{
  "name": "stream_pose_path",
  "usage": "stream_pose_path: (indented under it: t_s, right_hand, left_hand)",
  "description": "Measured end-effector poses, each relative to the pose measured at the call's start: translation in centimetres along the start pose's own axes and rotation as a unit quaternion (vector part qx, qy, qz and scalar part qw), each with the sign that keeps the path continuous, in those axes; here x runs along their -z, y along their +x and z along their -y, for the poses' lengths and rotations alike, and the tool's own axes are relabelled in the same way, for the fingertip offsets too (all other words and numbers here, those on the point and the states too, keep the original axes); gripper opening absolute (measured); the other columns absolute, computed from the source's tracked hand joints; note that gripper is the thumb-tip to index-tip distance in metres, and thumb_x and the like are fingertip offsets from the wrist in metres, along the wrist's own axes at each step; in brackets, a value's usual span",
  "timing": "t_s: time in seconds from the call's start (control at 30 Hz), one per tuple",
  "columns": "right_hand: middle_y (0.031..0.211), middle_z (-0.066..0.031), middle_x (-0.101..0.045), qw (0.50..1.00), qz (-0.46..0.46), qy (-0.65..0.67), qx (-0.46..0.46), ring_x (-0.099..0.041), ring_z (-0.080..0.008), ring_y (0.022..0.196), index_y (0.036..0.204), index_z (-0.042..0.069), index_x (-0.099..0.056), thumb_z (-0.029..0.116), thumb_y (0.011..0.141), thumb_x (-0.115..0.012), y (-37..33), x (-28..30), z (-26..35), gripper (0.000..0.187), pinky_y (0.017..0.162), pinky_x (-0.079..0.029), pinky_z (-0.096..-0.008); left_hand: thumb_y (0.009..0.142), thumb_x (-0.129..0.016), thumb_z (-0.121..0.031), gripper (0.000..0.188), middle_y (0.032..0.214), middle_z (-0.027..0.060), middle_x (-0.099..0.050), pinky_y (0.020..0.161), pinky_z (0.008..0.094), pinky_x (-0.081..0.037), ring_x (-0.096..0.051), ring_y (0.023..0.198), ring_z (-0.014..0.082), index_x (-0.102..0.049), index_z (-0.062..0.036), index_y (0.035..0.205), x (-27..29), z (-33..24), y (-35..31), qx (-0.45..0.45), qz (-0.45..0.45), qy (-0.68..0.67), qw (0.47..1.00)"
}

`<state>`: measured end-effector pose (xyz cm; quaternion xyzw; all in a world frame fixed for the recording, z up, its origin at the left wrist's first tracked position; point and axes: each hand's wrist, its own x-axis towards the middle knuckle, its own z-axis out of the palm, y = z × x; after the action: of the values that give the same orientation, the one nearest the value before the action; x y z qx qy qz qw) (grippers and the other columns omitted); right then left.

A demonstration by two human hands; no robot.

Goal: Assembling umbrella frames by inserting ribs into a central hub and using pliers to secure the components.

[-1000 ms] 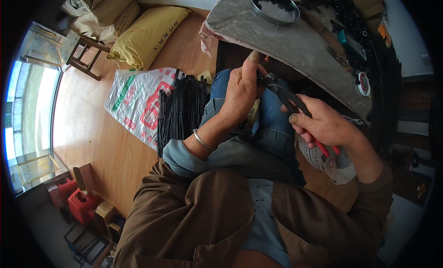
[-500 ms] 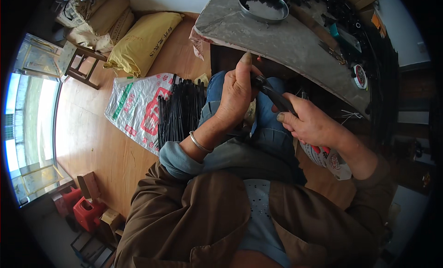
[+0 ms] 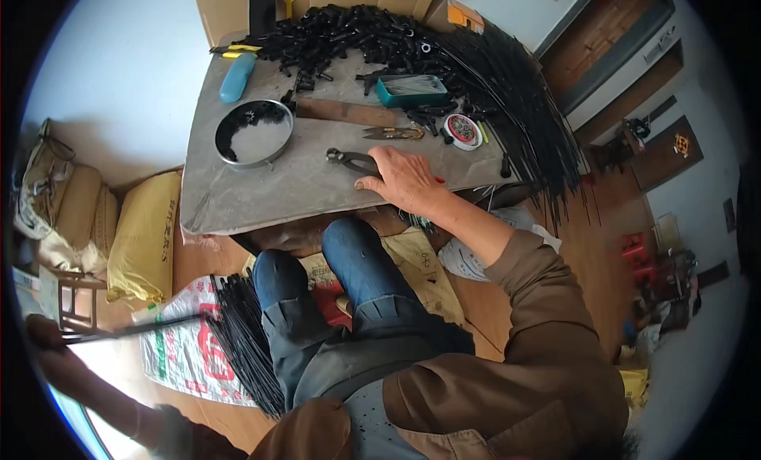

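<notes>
My right hand [image 3: 403,179] reaches onto the grey tabletop [image 3: 246,189] and is closed around the handles of dark end-cutting pincers [image 3: 342,158]. Their jaws point left, toward a round metal bowl [image 3: 285,139] holding small black bits and pale powder. Far out at the left rim, my left hand [image 3: 49,349] grips a long thin black rod [image 3: 143,328], slightly blurred. The rod stretches right over a bundle of similar black rods [image 3: 238,341], which lies on a white printed sack [image 3: 176,357] beside my left knee.
Many black plastic fittings [image 3: 341,32] are heaped at the table's back, with more rods [image 3: 531,119] along its right. Around the middle are scissors [image 3: 395,133], a teal box [image 3: 412,91] of thin pins and a round tin [image 3: 463,132]. A yellow sack [image 3: 144,246] stands left.
My hands have parted from in front of my lap. The left swung far left with the rod; the right carried the pincers onto the table. My view has turned up toward the table.
</notes>
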<state>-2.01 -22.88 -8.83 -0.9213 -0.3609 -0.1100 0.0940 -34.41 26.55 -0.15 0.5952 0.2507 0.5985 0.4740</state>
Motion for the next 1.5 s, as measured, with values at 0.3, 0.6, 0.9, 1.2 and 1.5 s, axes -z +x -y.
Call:
stream_pose_path:
  t_s: [0.3,0.6,0.9,1.2,1.5]
  right_hand:
    - [0.085,-0.0077,-0.061,0.97,-0.233,-0.006,-0.063,-0.059,-0.0296,0.08,0.085,0.01,-0.062,0.022,0.079,-0.066,1.9,3.5,-9.5,0.013,0.068,-0.047,-0.0411]
    - [0.118,-0.0121,-0.057,0.819,-0.064,-0.274,-0.501,-0.052,-0.0329,0.113,0.115,0.009,-0.058,0.039,0.076,-0.072,-1.3,7.9,-30.9,0.051,0.091,-0.043,-0.0493]
    - [0.121,-0.0184,-0.055,0.811,-0.074,-0.268,-0.515,-0.054,-0.0331,0.114,0.112,0.004,-0.058,0.018,0.082,-0.062,0.6,7.1,-33.3,0.033,0.092,-0.044,-0.0474]
    - [0.106,-0.022,-0.064,0.848,-0.084,-0.171,-0.494,-0.061,-0.0383,0.101,0.107,0.002,-0.055,0.028,0.09,-0.057,1.5,10.8,-33.2,0.032,0.085,-0.048,-0.048]
    - [0.096,-0.0257,-0.064,0.895,-0.255,-0.14,-0.337,-0.059,-0.0448,0.096,0.111,0.003,-0.049,0.036,0.094,-0.049,7.0,17.3,-27.1,0.037,0.084,-0.045,-0.0519]
  left_hand:
    - [0.099,-0.039,-0.037,0.05,0.115,0.0375,-0.05,0.081,0.0502,-0.043,-0.054,0.097,0.0472,-0.046,0.0008,0.13,5.3,35.4,-16.0,0.142,0.193,0.45,0.86]
    - [0.087,-0.055,-0.05,0.074,0.131,0.0324,-0.045,0.102,0.0473,-0.035,-0.043,0.123,0.0434,-0.038,-0.0006,0.139,1.9,37.3,-21.3,0.249,0.293,0.523,0.761]
    - [0.087,-0.061,-0.034,0.058,0.109,0.0251,-0.063,0.086,0.0383,-0.047,-0.061,0.099,0.0315,-0.05,0.0074,0.126,-5.3,30.4,-20.9,0.265,0.319,0.421,0.807]
    - [0.09,-0.059,-0.031,0.045,0.108,0.0188,-0.064,0.084,0.0339,-0.048,-0.062,0.097,0.0251,-0.057,0.0039,0.118,-7.1,27.2,-20.5,0.26,0.362,0.372,0.814]
    - [0.093,-0.055,-0.027,0.032,0.081,0.0048,-0.064,0.053,0.0237,-0.045,-0.06,0.063,0.0125,-0.063,0.001,0.107,-8.5,19.3,-21.0,0.374,0.403,0.24,0.8]
